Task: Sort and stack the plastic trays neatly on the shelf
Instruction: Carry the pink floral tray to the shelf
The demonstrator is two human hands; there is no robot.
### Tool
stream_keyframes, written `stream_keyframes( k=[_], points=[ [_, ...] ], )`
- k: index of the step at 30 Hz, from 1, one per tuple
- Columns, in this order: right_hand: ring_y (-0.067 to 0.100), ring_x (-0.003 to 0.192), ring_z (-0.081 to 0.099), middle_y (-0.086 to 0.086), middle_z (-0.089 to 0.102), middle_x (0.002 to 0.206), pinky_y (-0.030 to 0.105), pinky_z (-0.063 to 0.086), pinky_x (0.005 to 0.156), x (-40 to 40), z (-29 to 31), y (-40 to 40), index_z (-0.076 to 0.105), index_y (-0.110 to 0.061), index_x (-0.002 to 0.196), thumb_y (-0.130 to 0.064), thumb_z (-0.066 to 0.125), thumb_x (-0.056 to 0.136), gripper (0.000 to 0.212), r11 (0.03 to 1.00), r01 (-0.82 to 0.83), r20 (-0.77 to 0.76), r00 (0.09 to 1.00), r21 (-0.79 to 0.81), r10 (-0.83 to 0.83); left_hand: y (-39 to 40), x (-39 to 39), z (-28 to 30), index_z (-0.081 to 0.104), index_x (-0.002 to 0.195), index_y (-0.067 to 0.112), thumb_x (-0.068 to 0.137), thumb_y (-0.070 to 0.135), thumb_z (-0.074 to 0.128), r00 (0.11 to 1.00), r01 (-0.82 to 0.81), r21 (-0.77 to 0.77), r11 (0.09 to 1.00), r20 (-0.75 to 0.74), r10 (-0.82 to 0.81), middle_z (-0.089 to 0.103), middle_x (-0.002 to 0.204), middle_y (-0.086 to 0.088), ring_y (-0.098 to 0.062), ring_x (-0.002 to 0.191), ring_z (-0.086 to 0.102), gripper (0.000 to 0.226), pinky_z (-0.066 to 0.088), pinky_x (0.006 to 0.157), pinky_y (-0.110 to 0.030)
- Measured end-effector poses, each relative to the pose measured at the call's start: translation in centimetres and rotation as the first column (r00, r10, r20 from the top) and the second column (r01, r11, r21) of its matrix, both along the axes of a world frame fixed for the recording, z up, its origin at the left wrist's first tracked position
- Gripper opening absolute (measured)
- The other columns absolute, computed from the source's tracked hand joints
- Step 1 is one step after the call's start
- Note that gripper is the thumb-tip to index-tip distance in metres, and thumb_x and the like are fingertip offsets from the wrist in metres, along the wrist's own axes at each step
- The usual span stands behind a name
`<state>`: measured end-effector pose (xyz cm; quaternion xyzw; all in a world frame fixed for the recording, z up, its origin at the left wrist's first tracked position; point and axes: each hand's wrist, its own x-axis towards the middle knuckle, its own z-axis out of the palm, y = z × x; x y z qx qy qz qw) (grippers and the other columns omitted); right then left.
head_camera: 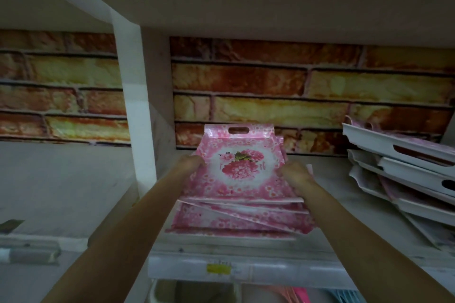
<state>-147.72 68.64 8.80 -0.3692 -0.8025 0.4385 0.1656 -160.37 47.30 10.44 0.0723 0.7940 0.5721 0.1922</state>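
Left hand (190, 161) and right hand (294, 171) each grip a side edge of the top pink floral tray (240, 167); it sits skewed on the pink stack (236, 219), mid-shelf (236, 247); step: squaring; next, likely align edges; white trays (403, 172) at right lie jumbled.

glossy pink plastic tray (240, 170), rough brick-look wall (295, 86)

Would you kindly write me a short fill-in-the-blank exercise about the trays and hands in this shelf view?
1. Both hands, left hand and right hand, grip the top pink floral tray by its ____ edges.
2. That tray's far end has a cut-out ____.
3. The messy pile of white trays lies to the ____ of the pink stack.
4. The wall behind the shelf shows a ____ pattern.

Missing words: side; handle; right; brick
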Motion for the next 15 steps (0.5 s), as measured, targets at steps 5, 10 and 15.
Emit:
stream_keyframes(
  k=[5, 10, 15],
  points=[
    [0.02, 0.059, 0.048, 0.005, 0.05, 0.064, 0.027, 0.035, 0.053, 0.0, -0.2, -0.4, 0.049, -0.01, 0.062, -0.012, 0.051, 0.088, 0.026, 0.997, 0.015, 0.081, 0.997, 0.074, -0.021, -0.2, 0.4, 0.5, 0.055, 0.068, 0.012, 0.085, 0.014, 0.055, 0.999, 0.013, -0.02, 1.0, -0.035, -0.014, 0.062, 0.097, -0.019, -0.036, 0.098, 0.062, 0.018, 0.05, 0.096, -0.047],
    [0.026, 0.081, 0.055, 0.011, 0.059, 0.084, 0.025, 0.037, 0.059, 0.4, -0.8, -1.1, 0.056, -0.005, 0.088, -0.015, 0.052, 0.087, 0.011, 0.995, 0.03, 0.072, 0.997, 0.092, -0.036, -0.2, 0.2, 0.6, 0.058, 0.079, 0.008, 0.088, 0.016, 0.054, 0.995, 0.046, -0.065, 0.997, -0.085, -0.051, 0.064, 0.095, -0.017, -0.032, 0.089, 0.062, 0.013, 0.049, 0.095, -0.041],
    [0.032, 0.092, 0.065, 0.017, 0.066, 0.093, 0.032, 0.05, 0.077, 1.1, -1.0, -1.8, 0.063, -0.002, 0.096, -0.015, 0.058, 0.084, 0.019, 0.995, 0.023, 0.026, 0.999, 0.099, -0.025, 0.0, 0.3, 0.5, 0.062, 0.114, 0.004, 0.09, 0.023, 0.052, 0.966, 0.09, -0.222, 0.971, -0.218, -0.14, 0.063, 0.113, -0.016, -0.032, 0.111, 0.06, 0.032, 0.047, 0.093, -0.033]
  ],
)
